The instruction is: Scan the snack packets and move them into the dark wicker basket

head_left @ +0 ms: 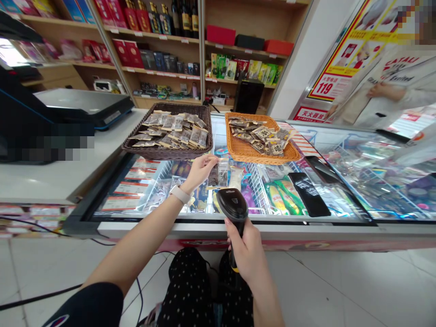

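My left hand reaches out over the glass freezer lid and pinches a small clear snack packet with dark contents. My right hand is closed round the handle of a black barcode scanner, whose head points toward that packet. Just beyond the left hand sits a dark wicker basket full of similar packets. To its right an orange wicker basket holds several more.
A black mat lies on the freezer glass to the right. A cash register stands on the white counter at left. Shelves of boxed goods and bottles fill the back wall. Another person stands at the far right.
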The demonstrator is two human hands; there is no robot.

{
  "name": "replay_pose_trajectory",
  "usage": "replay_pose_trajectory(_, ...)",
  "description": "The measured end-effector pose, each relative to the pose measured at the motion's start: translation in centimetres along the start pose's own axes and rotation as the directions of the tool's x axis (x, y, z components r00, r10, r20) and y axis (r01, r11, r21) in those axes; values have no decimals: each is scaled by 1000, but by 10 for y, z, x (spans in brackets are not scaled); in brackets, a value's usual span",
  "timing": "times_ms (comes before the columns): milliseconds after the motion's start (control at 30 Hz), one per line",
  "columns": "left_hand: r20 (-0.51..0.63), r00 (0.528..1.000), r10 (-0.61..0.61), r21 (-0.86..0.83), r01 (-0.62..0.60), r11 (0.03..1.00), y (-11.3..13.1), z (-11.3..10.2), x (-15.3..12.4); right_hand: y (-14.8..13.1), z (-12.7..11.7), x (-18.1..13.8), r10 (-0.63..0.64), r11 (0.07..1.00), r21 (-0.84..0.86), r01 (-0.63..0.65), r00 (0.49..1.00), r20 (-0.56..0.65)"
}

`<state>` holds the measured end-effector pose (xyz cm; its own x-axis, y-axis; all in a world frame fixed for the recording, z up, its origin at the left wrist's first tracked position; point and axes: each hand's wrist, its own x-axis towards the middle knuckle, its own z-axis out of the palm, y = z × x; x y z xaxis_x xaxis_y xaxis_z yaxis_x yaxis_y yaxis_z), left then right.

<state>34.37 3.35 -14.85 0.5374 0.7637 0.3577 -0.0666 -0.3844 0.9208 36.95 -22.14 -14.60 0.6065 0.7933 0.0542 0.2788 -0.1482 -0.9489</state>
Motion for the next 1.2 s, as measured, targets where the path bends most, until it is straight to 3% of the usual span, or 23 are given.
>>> replay_pose_trajectory(100, -52, 997, 53, 41, -51, 998, 11, -2, -2, -2, -2, 1, 7, 1000, 25, -7, 1000, 2)
replay_pose_trajectory(200, -181, 973, 146, 125, -125, 984, 33, -16, 8, -6, -6, 3, 39, 998, 47, -41, 998, 45)
replay_pose_trajectory(367, -304, 915, 266, 380, -140, 914, 82, -69, 68, -15, -10, 8, -7, 995, 103, 3, 999, 44)
replay_pose_trajectory(433, -303, 926, 225, 475, -58, 878, 94, -92, 98, -20, -10, 7, -61, 991, 119, 54, 997, 50)
replay_pose_trajectory(533, -301, 952, 57, 609, 146, 780, 98, -116, 133, -29, -10, 3, -136, 983, 135, 126, 988, 69)
replay_pose_trajectory(700, -330, 929, -165, 748, 364, 555, 74, -122, 156, -36, -13, -3, -186, 975, 141, 174, 979, 79)
replay_pose_trajectory(800, -347, 929, -131, 795, 366, 484, 61, -113, 157, -32, -18, -4, -172, 980, 114, 163, 982, 80)
replay_pose_trajectory(967, -244, 964, 103, 873, 172, 456, 71, -79, 149, -21, -27, 0, -144, 987, 70, 142, 989, 25)
replay_pose_trajectory(1067, -91, 981, 174, 870, -7, 492, 84, -31, 147, -16, -31, 3, -139, 986, 91, 139, 990, -14)
replay_pose_trajectory(1200, 226, 960, 166, 770, -280, 574, 81, 67, 148, -13, -42, 2, -103, 989, 104, 109, 993, -65)
